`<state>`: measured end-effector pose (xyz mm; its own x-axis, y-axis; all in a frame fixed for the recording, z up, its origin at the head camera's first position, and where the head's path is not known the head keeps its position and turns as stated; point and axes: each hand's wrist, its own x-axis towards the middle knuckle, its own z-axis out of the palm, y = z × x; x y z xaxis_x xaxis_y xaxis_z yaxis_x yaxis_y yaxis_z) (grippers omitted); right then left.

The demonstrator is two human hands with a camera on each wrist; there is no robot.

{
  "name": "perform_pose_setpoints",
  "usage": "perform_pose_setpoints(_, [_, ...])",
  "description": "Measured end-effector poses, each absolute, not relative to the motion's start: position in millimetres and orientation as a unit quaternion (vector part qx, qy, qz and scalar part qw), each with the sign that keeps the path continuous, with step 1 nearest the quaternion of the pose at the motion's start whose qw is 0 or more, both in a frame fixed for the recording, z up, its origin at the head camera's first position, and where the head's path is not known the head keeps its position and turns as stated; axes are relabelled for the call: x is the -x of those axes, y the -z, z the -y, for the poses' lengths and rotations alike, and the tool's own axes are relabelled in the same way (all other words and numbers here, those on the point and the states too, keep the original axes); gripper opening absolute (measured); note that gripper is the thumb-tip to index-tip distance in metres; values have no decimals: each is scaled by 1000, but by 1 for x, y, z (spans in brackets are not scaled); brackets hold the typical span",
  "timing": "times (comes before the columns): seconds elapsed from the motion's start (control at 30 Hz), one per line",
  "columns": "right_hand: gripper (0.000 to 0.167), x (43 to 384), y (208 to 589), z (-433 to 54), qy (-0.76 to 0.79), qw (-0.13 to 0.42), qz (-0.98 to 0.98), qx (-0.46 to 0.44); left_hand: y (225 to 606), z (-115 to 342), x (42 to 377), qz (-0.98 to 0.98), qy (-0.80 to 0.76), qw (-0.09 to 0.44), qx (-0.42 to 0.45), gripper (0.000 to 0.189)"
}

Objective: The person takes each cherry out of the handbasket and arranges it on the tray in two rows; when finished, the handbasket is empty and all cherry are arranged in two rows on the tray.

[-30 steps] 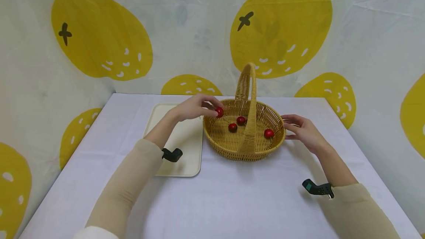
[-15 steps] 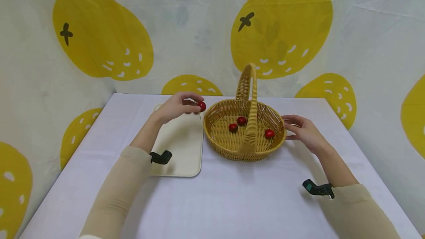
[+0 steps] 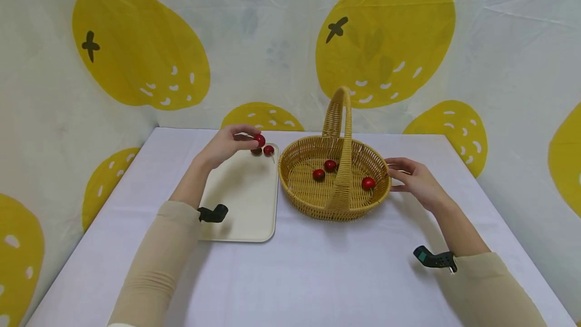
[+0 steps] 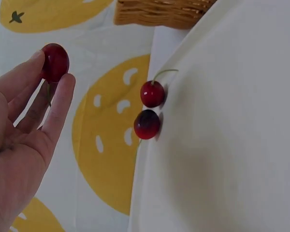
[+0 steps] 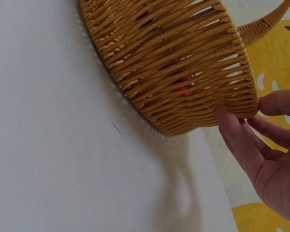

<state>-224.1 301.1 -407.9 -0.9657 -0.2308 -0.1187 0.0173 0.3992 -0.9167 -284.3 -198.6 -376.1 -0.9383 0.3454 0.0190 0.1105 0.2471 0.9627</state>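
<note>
My left hand pinches a dark red cherry between thumb and fingertips, above the far end of the cream tray. Its stem hangs down behind the fingers in the left wrist view. Two more cherries lie side by side at that end of the tray, a brighter one and a darker one. To the tray's right stands the wicker basket with three cherries inside, one of them near its right wall. My right hand touches the basket's right end from outside, fingers spread.
The basket's tall arched handle rises across its middle. Under everything is a table with a white cloth. A curtain with yellow fruit prints hangs behind the table's far edge.
My left hand has carried the cherry leftward, from over the basket's left rim to above the far end of the tray. The right hand and the basket have stayed in place.
</note>
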Motion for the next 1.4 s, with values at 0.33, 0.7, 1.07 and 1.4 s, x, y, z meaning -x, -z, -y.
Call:
perform_pose_setpoints(0.33, [56, 222, 407, -300, 542, 117, -830, 63, 385, 216, 291, -800, -585, 82, -105, 38])
perform_pose_setpoints(0.7, [55, 222, 406, -299, 541, 113, -831, 69, 393, 229, 294, -823, -559, 70, -75, 38])
perform_pose_setpoints(1.07, [55, 223, 407, -300, 543, 112, -829, 69, 406, 232, 304, -865, -491, 66, -78, 38])
perform_pose_setpoints(1.4, [55, 224, 408, -301, 544, 111, -829, 69, 414, 232, 309, -883, -459, 64, -76, 36])
